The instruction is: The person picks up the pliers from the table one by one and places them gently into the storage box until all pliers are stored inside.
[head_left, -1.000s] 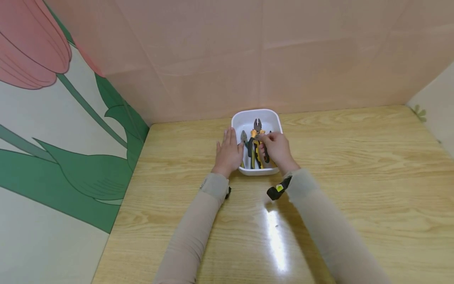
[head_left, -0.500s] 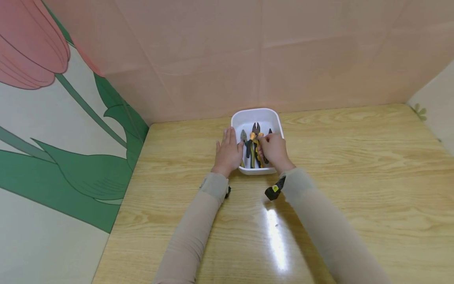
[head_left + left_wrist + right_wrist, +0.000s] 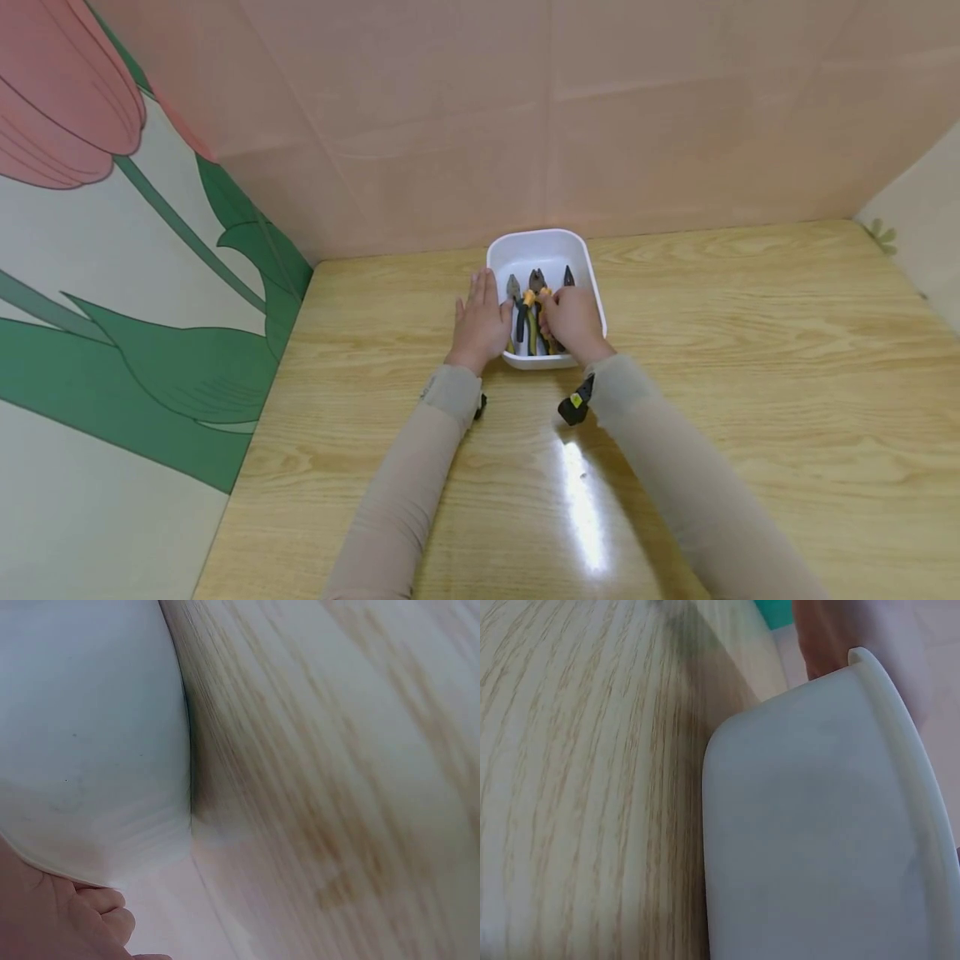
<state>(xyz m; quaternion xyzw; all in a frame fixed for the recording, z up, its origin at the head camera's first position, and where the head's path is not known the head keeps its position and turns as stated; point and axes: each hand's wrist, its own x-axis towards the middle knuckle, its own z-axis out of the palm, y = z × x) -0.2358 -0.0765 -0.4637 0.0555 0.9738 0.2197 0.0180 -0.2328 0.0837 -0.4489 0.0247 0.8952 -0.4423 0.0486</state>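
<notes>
A white rectangular tray [image 3: 540, 362] near the back of the table holds several pliers. My left hand [image 3: 480, 323] lies along its left side, fingers extended and thumb over the rim. Inside the tray, my right hand [image 3: 576, 321] grips combination pliers [image 3: 537, 280] with orange, yellow and black handles; the palm hides part of the handles. Grey-jawed pliers [image 3: 513, 287] lie to the left, and dark pointed pliers [image 3: 568, 276] show beyond the right knuckles. The left wrist view has fingers [image 3: 105, 911] beside the tray wall [image 3: 90, 750]; the right wrist view mostly has the tray's outside [image 3: 810, 825].
The tray stands on a wood-grain table [image 3: 750, 375], close to a pink-covered wall [image 3: 450, 150]. A tulip mural [image 3: 187, 358] borders the table on the left. Black wrist cameras hang under both sleeves, and the right one [image 3: 574, 406] is just in front of the tray.
My right hand has shifted left and slightly toward me, and the head of the gripped pliers has come nearer. The dark pointed pliers show more now. My left hand stays in place.
</notes>
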